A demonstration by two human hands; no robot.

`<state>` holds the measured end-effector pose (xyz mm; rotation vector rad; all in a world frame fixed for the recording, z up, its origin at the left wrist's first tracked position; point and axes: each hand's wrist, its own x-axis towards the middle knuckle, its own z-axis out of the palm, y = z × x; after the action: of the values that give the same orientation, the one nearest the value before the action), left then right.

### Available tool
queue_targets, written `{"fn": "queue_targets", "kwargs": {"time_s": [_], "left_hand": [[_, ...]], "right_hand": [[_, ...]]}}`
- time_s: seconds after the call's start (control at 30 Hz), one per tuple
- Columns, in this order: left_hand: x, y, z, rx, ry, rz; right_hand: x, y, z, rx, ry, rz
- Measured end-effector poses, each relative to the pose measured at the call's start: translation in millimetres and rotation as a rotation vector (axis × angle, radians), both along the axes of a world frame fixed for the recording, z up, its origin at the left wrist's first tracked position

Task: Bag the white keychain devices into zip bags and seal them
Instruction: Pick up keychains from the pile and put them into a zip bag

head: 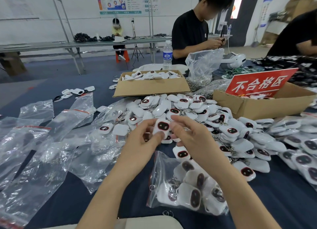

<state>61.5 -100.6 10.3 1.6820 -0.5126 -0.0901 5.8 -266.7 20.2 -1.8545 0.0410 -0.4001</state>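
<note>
The near side of this white-walled workshop is taken up by a long table (283, 194) covered in dark blue cloth, and the person wearing the camera works at its front edge. Their left hand (142, 143) pinches one white keychain device (162, 126) just above the cloth. The thumb presses the lower part of its face and the fingers curl behind it, so the dark, red-rimmed screen looks up at them. The right hand (190, 134) comes in from the other side with its fingers only slightly bent, the tips meeting the device's right edge. Whether they actually grip it I cannot tell from here.

Below the hands, partly under the right forearm, lies a zip bag (188, 186) already stuffed with the same devices. Just beyond the hands spreads a big loose pile of devices (205, 115), many with key rings attached. To the left, empty bags (42, 143) with red strips along their mouths lie scattered and overlapping. Far right, more filled bags (300, 146) are heaped together.

Behind the pile sits an open cardboard box (151, 86) holding more white devices. Beside it on the right, a second box (257, 107) has a red sign (260, 84) with white characters propped in it. A water bottle (167, 55) stands behind the first box, near a clear sack (202, 64) holding metal rings. Across the table a person in a black shirt (190, 33) bends over their own hands.
</note>
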Motion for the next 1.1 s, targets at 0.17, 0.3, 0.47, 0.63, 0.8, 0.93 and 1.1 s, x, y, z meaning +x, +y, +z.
{"fn": "queue_targets", "kwargs": {"time_s": [0.17, 0.3, 0.47, 0.63, 0.8, 0.93, 1.1], "left_hand": [[-15.3, -10.3, 13.9, -0.154, -0.004, -0.065], [-15.4, -10.0, 15.2, -0.195, -0.017, 0.02], [-17.8, -11.3, 17.6, -0.227, -0.024, 0.051], [-18.6, -12.5, 19.2, -0.225, -0.036, 0.06], [-19.4, -12.9, 21.2, -0.233, -0.013, 0.036], [-20.5, -13.8, 21.0, -0.235, -0.015, 0.009], [-20.0, -12.7, 20.7, -0.229, -0.019, -0.007]], "right_hand": [[-1.3, 9.5, 10.5, 0.202, -0.15, 0.035], [-3.2, 11.6, 13.0, 0.237, -0.154, 0.075], [-4.3, 13.4, 14.3, 0.295, -0.156, 0.07], [-3.8, 14.5, 14.4, 0.325, -0.156, 0.077], [-1.7, 16.1, 12.8, 0.346, -0.16, 0.047], [-1.8, 13.9, 12.7, 0.336, -0.175, 0.012], [-2.8, 14.9, 14.6, 0.325, -0.174, 0.009]]}}
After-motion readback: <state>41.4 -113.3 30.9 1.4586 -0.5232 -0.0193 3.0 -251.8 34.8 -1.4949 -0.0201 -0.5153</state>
